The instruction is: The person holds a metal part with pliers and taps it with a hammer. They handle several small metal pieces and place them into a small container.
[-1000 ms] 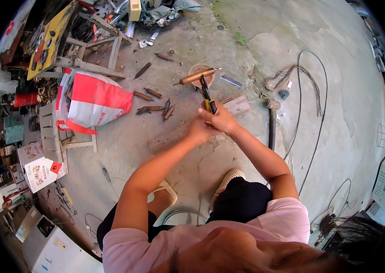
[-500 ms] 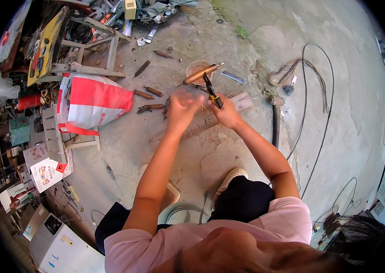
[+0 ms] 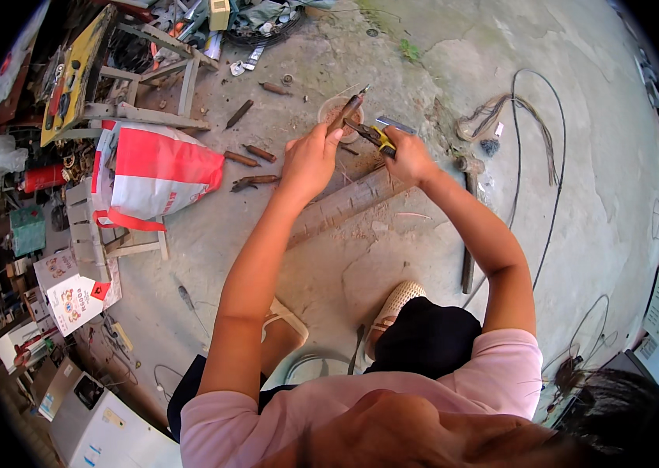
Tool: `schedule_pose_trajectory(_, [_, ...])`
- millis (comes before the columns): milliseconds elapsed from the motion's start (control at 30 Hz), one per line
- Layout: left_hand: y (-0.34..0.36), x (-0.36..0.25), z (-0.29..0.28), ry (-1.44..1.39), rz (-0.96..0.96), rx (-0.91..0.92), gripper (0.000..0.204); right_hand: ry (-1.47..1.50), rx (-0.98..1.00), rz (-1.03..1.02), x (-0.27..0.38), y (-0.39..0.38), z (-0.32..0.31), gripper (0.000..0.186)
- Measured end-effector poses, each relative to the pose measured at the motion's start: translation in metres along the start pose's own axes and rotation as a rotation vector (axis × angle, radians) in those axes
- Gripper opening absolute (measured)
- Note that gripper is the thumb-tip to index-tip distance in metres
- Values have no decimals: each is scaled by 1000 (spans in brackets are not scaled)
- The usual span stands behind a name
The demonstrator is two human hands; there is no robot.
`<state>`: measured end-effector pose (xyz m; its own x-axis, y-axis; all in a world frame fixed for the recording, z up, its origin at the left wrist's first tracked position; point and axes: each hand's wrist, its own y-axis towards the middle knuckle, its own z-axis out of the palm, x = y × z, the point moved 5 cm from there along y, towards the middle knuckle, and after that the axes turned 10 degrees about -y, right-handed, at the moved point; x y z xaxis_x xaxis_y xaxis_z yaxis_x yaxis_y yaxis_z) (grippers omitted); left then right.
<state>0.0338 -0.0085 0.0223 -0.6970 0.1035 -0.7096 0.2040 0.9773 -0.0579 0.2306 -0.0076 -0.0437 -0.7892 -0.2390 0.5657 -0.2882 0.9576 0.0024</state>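
My left hand (image 3: 310, 164) is wrapped round the lower end of a copper-brown, tube-like piece with a thin pointed tip (image 3: 345, 113), tilted up and away to the right. In my right hand (image 3: 410, 158) is a pair of pliers (image 3: 370, 134) with yellow and black handles. Its dark jaws reach the side of the copper piece; whether they pinch it I cannot tell. Below both hands lies a wooden board (image 3: 341, 207) on the floor. A clear round tub (image 3: 323, 117) with reddish-brown contents stands just beyond the copper piece, partly hidden by it.
Several similar brown pieces (image 3: 240, 115) lie on the concrete to the left. A red and white bag (image 3: 166, 168) rests by a wooden stool (image 3: 189, 90). To the right are a hammer (image 3: 469, 234), a wire bundle (image 3: 481, 121) and a long black cable (image 3: 560, 156). A bluish flat strip (image 3: 396, 125) lies beyond my right hand.
My left hand, blurred and off the copper piece before, now grips its lower end. The piece has turned from nearly level to steeper. My right hand with the pliers has shifted right and away.
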Motion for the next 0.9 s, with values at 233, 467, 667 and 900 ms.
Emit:
schedule_pose_trajectory(233, [15, 11, 3, -137, -202, 45, 43, -149, 31, -45, -8, 29, -12, 18])
schedule_pose_trajectory(467, [28, 60, 19, -295, -242, 112, 44, -298, 154, 9, -3, 39, -15, 24])
schedule_pose_trajectory(667, [33, 66, 16, -197, -167, 31, 46, -223, 234, 6, 5, 37, -12, 32])
schedule_pose_trajectory(900, [39, 71, 18, -789, -334, 200, 43, -206, 237, 123, -5, 26, -15, 39])
